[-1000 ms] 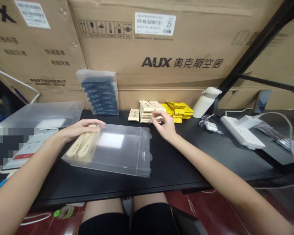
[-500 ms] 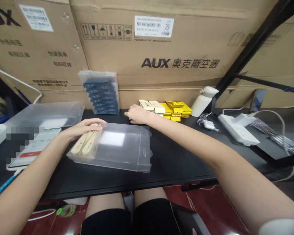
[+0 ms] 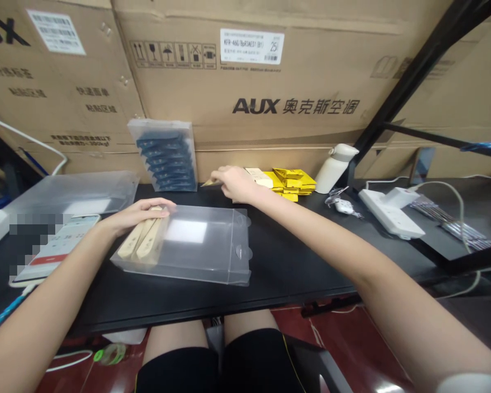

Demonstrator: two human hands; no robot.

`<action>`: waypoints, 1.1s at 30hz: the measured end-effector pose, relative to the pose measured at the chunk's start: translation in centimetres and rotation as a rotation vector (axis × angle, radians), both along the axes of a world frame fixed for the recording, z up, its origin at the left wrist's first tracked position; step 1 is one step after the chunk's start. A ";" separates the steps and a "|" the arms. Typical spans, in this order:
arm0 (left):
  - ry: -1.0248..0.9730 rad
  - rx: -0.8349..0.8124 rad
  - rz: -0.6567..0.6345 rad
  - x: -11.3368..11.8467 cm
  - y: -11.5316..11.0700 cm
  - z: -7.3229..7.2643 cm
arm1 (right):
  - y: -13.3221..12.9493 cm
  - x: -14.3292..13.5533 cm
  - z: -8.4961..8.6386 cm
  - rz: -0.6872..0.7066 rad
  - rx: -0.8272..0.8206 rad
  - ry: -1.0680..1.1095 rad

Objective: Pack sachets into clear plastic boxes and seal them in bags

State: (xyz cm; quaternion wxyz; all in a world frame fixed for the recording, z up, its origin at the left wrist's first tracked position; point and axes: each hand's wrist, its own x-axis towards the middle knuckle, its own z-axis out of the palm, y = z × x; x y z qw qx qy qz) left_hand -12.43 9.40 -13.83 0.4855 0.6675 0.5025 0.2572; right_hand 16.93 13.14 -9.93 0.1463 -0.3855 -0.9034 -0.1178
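The right hand (image 3: 237,183) is now lifting a small, flat, beige paper packet (image 3: 210,182) off the black tabletop (image 3: 298,240); half a second ago it was reaching down over the spot where that packet was lying alone, and a second ago it was hovering by the stack with nothing in its fingers. It is pinching the packet near one end, with a pointed, tilted part sticking out to the left of the fingertips.

The left hand (image 3: 150,207) is staying where it was, its fingers curving over the far edge of a shallow, clear plastic box (image 3: 200,254) that is lying on the tabletop. Two long beige paper packets (image 3: 146,240) are resting side by side in the box's left end, just under those fingers; whether the fingers are gripping the packets or only steadying the box, I cannot tell.

So a further packet is in hand, outside the box, while most of the box's right part is showing no packet. Behind the right hand, the partly hidden beige paper stack (image 3: 259,177) is sitting next to a pile of glossy yellow packets (image 3: 297,183).
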 end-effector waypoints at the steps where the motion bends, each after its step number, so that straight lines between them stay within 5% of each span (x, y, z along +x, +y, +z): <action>1: -0.004 0.000 0.003 0.0 0.0 0.0 | -0.4 1.0 0.3 -0.002 0.029 0.163; 6: -0.051 -0.026 0.030 -0.3 0.2 -0.2 | -1.8 7.5 0.3 -0.157 0.143 0.949; 9: -0.076 -0.034 0.065 -0.5 0.3 -0.2 | -2.1 11.1 -1.1 -0.273 -0.177 1.251; 12: -0.073 -0.035 0.071 -0.8 0.4 -0.2 | -2.6 12.7 -2.8 -0.330 -0.598 1.249; 17: -0.055 -0.044 0.084 -0.9 0.5 -0.3 | -3.7 12.1 -4.0 -0.296 -0.906 1.212; 25: -0.085 -0.069 0.106 -0.8 0.7 -0.5 | -3.8 12.9 -3.8 -0.324 -1.021 1.221; 33: -0.081 -0.047 0.115 -0.9 1.0 -0.9 | -5.1 10.6 -5.2 -0.232 -1.251 1.071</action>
